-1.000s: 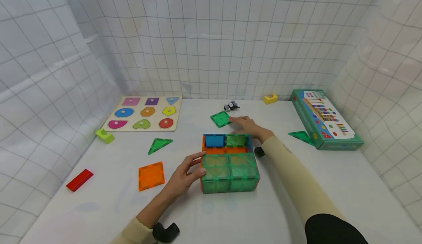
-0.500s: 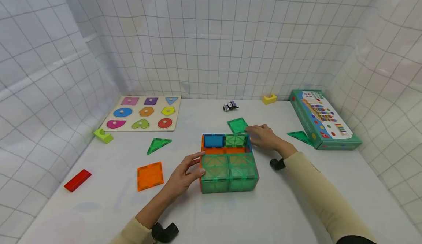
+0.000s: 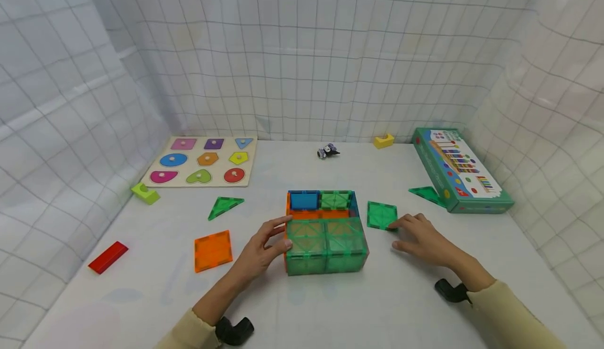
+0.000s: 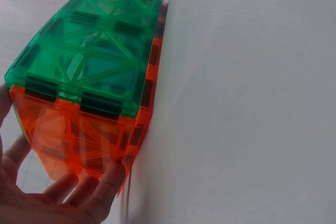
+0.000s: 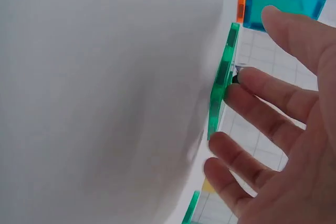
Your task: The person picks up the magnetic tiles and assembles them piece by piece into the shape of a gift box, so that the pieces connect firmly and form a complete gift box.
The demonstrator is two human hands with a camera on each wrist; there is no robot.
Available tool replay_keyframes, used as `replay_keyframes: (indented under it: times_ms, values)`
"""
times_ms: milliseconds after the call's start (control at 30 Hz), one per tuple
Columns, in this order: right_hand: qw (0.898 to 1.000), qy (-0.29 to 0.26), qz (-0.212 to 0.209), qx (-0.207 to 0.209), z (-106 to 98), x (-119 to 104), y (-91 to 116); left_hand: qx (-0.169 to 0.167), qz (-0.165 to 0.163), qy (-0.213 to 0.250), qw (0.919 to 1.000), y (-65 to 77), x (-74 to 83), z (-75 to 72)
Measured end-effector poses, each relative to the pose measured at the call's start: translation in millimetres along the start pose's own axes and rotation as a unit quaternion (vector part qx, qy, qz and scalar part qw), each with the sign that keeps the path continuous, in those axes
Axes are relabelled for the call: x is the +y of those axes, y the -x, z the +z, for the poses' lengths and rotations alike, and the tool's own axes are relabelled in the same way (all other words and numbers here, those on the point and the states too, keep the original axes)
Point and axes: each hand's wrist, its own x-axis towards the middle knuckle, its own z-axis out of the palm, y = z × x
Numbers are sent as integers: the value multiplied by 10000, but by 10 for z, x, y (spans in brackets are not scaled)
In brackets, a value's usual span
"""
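A box built of translucent magnetic tiles (image 3: 326, 244) stands mid-table, with green tiles over its front half and an open rear part showing blue, green and orange walls. My left hand (image 3: 259, 249) rests its fingertips against the box's left side, thumb near the front corner. In the left wrist view, the fingers lie spread along the orange side wall (image 4: 73, 135). Right of the box, a green square magnetic tile (image 3: 381, 215) lies flat on the table. The relaxed fingertips of my right hand (image 3: 424, 241) touch its near right corner, thumb held apart from it.
An orange square tile (image 3: 213, 251), a green triangle tile (image 3: 225, 207) and a red block (image 3: 108, 258) lie to the left. Behind are a shape puzzle board (image 3: 200, 161), a small toy (image 3: 327, 151) and a yellow block (image 3: 384, 141). A green boxed toy (image 3: 462, 171) sits right, beside another green triangle (image 3: 426, 194).
My right hand has drawn the green square tile from behind the box toward me and to the right, alongside the box. The left hand has stayed at the box's left side.
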Motion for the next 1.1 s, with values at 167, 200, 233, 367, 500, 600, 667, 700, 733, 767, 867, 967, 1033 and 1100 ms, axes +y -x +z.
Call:
replay_keyframes:
  times_ms: [167, 200, 233, 367, 500, 600, 667, 700, 733, 767, 867, 967, 1033, 1100]
  values:
    - [9991, 140, 246, 328, -29, 24, 9, 10, -17, 52, 10000, 5, 1, -9]
    - [9988, 166, 318, 322, -33, 42, -12, -1, -15, 60, 10000, 6, 2, -9]
    - [9987, 183, 397, 266, -37, 61, -35, -8, -17, 67, 10000, 7, 3, -8]
    - [9974, 289, 655, -74, -49, 139, -130, -9, -56, 111, 9999, 12, 1, -5]
    - [9958, 376, 790, -284, -58, 189, -194, -18, -70, 126, 9999, 12, -1, -2]
    - [9960, 373, 751, -309, -66, 197, -214, -17, -52, 102, 9999, 12, -2, -2]
    - [9966, 355, 686, -299, -76, 196, -218, -22, -37, 93, 9999, 11, -4, -2]
    - [9967, 360, 669, -287, -81, 197, -218, -25, -27, 88, 10000, 10, -5, -2]
    - [9969, 353, 657, -268, -86, 198, -217, -32, -24, 87, 10000, 9, -5, -1]
    - [9968, 348, 674, -255, -93, 200, -216, -36, -24, 87, 10000, 9, -7, 0]
    - [9967, 254, 761, -145, -137, 205, -212, -49, -15, 93, 9999, 5, -12, 4]
    - [9967, -59, 809, 108, -234, 156, -217, -74, -29, 117, 9999, -1, -15, 1]
    - [9968, -333, 663, 311, -310, 99, -252, -82, -20, 126, 9999, -3, -16, -5]
    - [9961, -616, 421, 471, -377, 18, -311, -86, -10, 123, 9999, -5, -17, -9]
